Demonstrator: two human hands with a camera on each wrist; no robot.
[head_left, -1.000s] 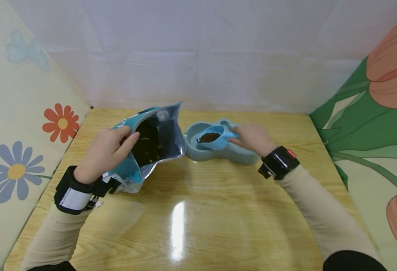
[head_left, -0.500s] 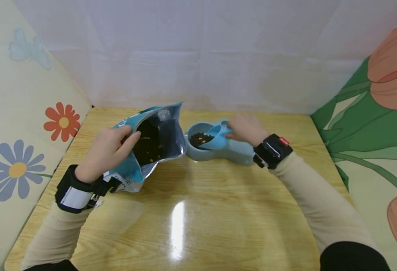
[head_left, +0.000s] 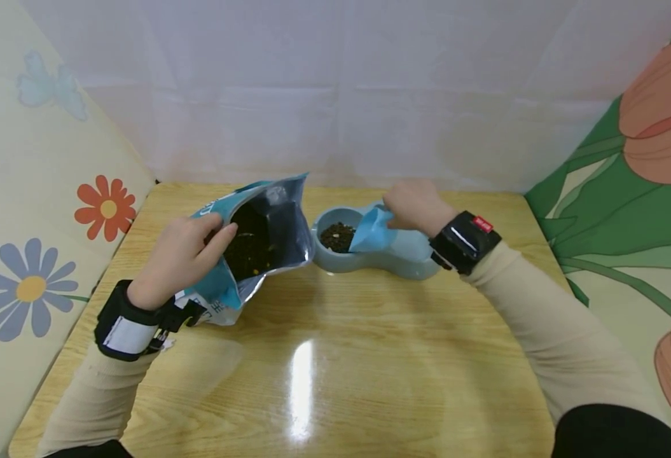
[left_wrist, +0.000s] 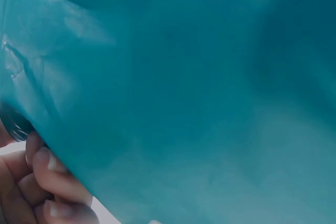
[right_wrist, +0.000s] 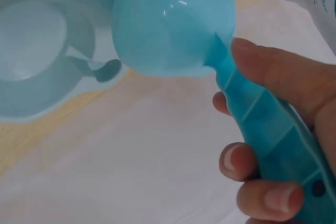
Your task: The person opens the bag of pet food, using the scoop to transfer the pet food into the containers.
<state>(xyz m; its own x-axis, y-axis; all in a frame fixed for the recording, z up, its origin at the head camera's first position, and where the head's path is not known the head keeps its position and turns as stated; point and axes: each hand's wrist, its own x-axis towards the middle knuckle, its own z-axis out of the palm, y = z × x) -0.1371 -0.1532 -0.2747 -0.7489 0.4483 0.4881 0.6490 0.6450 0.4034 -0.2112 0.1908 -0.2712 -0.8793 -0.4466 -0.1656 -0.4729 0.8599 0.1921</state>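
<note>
My left hand [head_left: 182, 257] grips the edge of an opened teal foil bag [head_left: 229, 296], its silver-lined mouth tilted to the right. Dark brown pellets [head_left: 249, 245] with a few yellow bits show inside it. In the left wrist view the teal bag wall [left_wrist: 184, 98] fills most of the picture, with fingertips at its lower left edge. My right hand [head_left: 418, 207] holds a light blue scoop [head_left: 374, 232] by its ridged handle [right_wrist: 262, 119]. The scoop is tipped over the left bowl of a grey-blue double pet bowl [head_left: 412, 254]. Brown pellets [head_left: 337, 237] lie in that bowl.
The double bowl stands on a wooden table [head_left: 369, 356] near the white backdrop [head_left: 341, 95]. Its right-hand bowl [right_wrist: 34, 40] shows in the right wrist view. Flower-printed panels [head_left: 627, 191] flank the table. The bag's mouth comes close to the bowl's left rim.
My right hand has tipped the pellet-filled scoop over and raised its handle. Pellets that were in the scoop now lie in the left bowl. The left hand and bag have stayed put.
</note>
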